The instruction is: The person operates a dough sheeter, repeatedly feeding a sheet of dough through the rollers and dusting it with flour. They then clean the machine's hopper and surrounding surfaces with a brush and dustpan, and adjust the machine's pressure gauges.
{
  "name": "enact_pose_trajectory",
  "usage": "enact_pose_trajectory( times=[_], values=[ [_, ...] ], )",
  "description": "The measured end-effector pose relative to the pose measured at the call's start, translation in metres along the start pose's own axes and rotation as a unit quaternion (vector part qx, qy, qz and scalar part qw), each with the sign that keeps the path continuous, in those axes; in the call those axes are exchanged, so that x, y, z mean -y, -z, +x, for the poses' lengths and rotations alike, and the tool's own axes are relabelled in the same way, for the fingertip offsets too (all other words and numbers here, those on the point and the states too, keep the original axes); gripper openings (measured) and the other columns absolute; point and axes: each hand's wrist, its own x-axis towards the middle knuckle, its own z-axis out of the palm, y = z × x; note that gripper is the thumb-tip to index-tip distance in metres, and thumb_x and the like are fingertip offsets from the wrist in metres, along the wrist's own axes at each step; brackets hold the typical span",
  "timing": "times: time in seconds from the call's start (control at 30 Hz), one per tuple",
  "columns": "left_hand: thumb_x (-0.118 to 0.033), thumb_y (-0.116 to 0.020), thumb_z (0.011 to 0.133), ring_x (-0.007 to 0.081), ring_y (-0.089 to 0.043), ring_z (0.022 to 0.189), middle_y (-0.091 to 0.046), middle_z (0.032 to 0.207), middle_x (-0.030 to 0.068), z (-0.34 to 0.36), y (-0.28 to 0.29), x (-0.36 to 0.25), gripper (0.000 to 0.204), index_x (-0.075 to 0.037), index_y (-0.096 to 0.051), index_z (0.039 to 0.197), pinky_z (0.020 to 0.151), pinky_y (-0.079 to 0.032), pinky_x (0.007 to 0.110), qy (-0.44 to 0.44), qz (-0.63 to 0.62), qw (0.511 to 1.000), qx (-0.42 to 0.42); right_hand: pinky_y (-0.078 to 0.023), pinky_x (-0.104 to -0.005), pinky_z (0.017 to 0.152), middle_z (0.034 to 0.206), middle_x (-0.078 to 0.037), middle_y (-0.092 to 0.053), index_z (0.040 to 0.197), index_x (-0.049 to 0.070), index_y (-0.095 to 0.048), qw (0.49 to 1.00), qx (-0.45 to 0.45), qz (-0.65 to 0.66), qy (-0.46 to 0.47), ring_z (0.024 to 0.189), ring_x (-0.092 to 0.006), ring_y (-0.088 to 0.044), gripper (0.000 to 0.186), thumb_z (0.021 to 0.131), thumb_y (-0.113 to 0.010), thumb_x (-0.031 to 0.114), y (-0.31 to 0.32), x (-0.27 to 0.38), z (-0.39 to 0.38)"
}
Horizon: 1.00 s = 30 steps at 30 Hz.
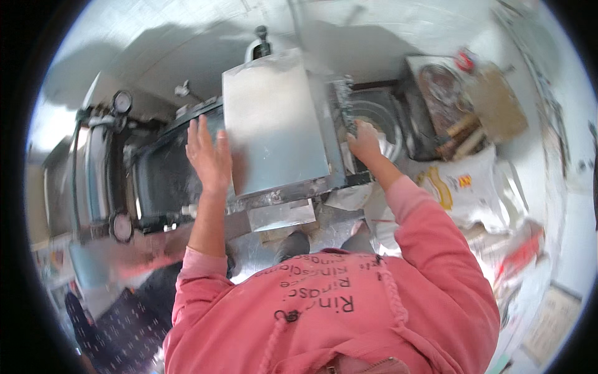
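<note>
My left hand (210,154) is open, its fingers spread and pointing away from me. It hovers over the left edge of a smooth metal cover (274,118) on a long machine, close to the dark belt (177,165); whether it touches the cover is unclear. To the right of the cover, my right hand (367,146) is closed at the near end of a dark, speckled, brush-like strip (344,103). That strip stretches away from me along the machine's right end. Its exact kind is too blurred to tell.
Round dials (122,101) and rollers stand at the machine's left end. Right of my right hand is a round basin (380,118). Farther right lie wooden-handled tools (464,134), a brown board (496,105) and a white sack (464,184). A person's dark patterned clothing (128,330) shows at lower left.
</note>
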Motion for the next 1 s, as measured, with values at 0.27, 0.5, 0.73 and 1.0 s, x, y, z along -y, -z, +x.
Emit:
enact_pose_trajectory(
  times=[0.27, 0.5, 0.73, 1.0],
  values=[
    [-0.049, -0.043, 0.09, 0.0303, -0.016, 0.138, -0.023, 0.148, 0.0137, 0.029, 0.004, -0.041, 0.067, -0.009, -0.028, 0.142, 0.11, -0.011, 0.051, -0.038, 0.093, 0.984, 0.147, -0.05, -0.0435, 0.071, 0.091, -0.022, -0.062, 0.094, -0.001, -0.061, 0.967, 0.238, -0.012, -0.094, 0.08, -0.0374, -0.061, 0.027, 0.08, -0.053, 0.02, -0.015, 0.045, 0.006],
    [-0.022, -0.063, 0.073, 0.0322, -0.046, 0.109, -0.053, 0.113, 0.0114, 0.042, -0.002, -0.128, 0.04, -0.008, -0.056, 0.11, 0.093, -0.034, 0.051, -0.315, -0.012, 0.948, -0.032, -0.049, -0.0417, 0.078, 0.1, -0.019, -0.063, 0.088, 0.005, -0.066, 0.953, 0.302, 0.037, 0.001, 0.093, -0.0367, -0.06, 0.019, 0.081, -0.053, 0.017, -0.035, 0.022, 0.013],
    [-0.027, -0.061, 0.079, 0.0234, -0.064, 0.094, -0.067, 0.101, 0.0052, 0.066, -0.106, -0.229, 0.026, -0.013, -0.07, 0.098, 0.078, -0.047, 0.044, -0.331, 0.285, 0.755, 0.489, -0.046, -0.0457, 0.081, 0.099, -0.021, -0.064, 0.118, 0.004, -0.052, 0.939, 0.27, 0.208, 0.049, 0.097, -0.0374, -0.059, 0.047, 0.079, -0.06, 0.029, -0.063, -0.006, 0.013],
    [-0.027, -0.057, 0.085, 0.0265, -0.058, 0.104, -0.061, 0.118, 0.0026, 0.079, -0.132, -0.223, 0.033, -0.015, -0.063, 0.116, 0.074, -0.046, 0.052, -0.296, 0.332, 0.737, 0.509, -0.049, -0.046, 0.076, 0.091, -0.027, -0.063, 0.115, -0.003, -0.048, 0.908, 0.352, 0.208, -0.089, 0.089, -0.0397, -0.062, 0.044, 0.077, -0.057, 0.017, -0.065, -0.011, 0.02]
  ],
)
